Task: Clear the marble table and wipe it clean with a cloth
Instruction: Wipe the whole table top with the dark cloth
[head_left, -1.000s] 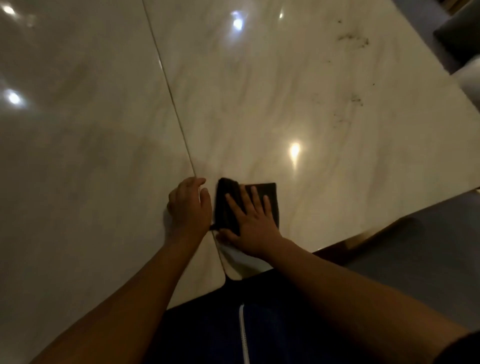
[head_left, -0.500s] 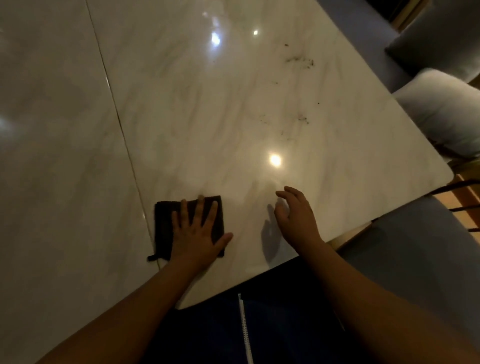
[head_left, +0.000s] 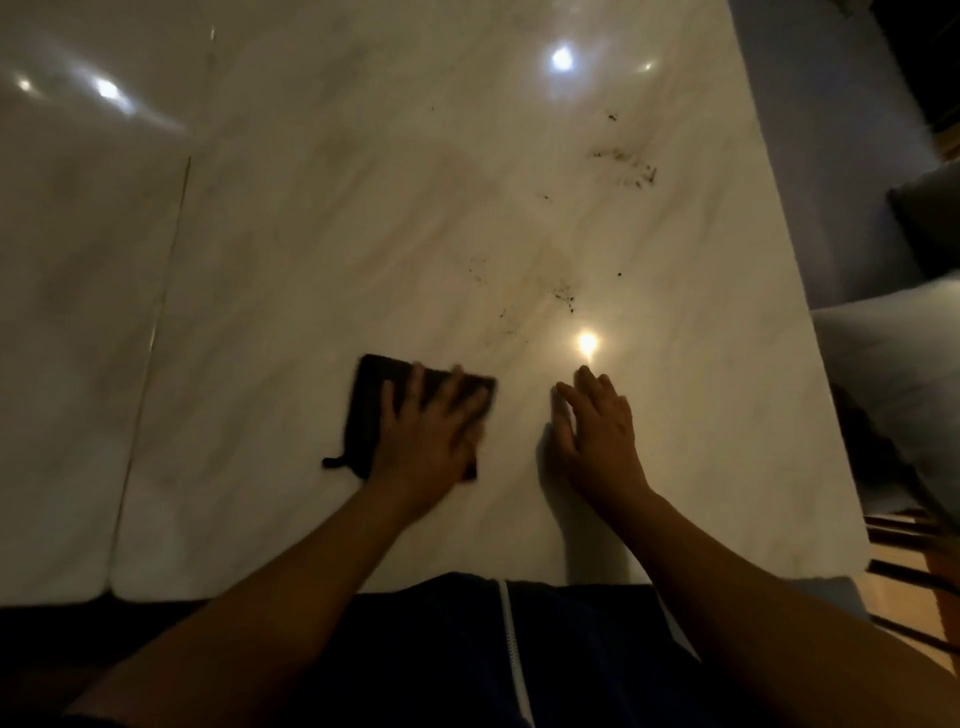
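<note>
While wiping is in hand: marble table (head_left: 363, 208), one dark cloth (head_left: 374, 400)
Cloth folded flat near the front edge; left hand (head_left: 431, 441) spread on it, pressing; right hand (head_left: 597, 441) flat on the marble just beside, fingers loosely together, holding nothing; crumbs (head_left: 623, 163) beyond: best reached with even palm pressure and overlapping forward strokes, gathering not scattering

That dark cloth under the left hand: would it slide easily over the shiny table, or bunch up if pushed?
It probably slides easily: the marble table is glossy enough to mirror lights, and the cloth lies flat under the left hand. It looks soft and floppy, with a limp loop trailing at one corner, so an unpressed edge might fold over.
</note>
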